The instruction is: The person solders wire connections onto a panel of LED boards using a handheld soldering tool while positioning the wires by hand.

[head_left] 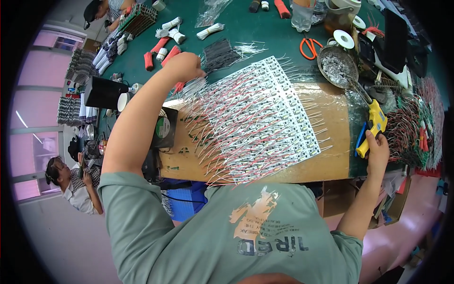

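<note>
Right fingers (pixel 372 141) grip a yellow tool (pixel 377 117); the left hand (pixel 189 65) hides its grasp.

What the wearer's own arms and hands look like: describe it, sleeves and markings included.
The left sleeve and right sleeve are short, hemmed, grey-green fabric, part of a matching T-shirt with a peach-coloured print and dark lettering. Below the hems, both arms are bare. The left hand and right hand show no glove or watch.

You wear a grey-green T-shirt (pixel 203 236): short, loose sleeves (pixel 132 203), patchy peach print (pixel 250 215) and dark lettering (pixel 279 244) across the front.
</note>
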